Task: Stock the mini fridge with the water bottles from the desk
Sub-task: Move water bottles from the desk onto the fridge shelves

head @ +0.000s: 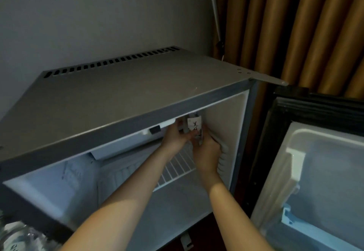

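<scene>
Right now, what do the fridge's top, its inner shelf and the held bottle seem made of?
Fridge top: likely painted sheet metal, matte grey, with punched vent slots. Shelf: white coated wire, seen as thin parallel rods. Water bottle: probably clear plastic with a white label, too blurred to be sure.

A plain, matt grey-white painted wall point(88, 14) fills the upper left, dimly and evenly lit. To its right a golden-brown fabric curtain point(295, 24) hangs in deep vertical folds, reaching the right edge. A thin white rod point(214, 4) hangs slanted along the curtain's left edge, ending in a small dark fitting.
</scene>
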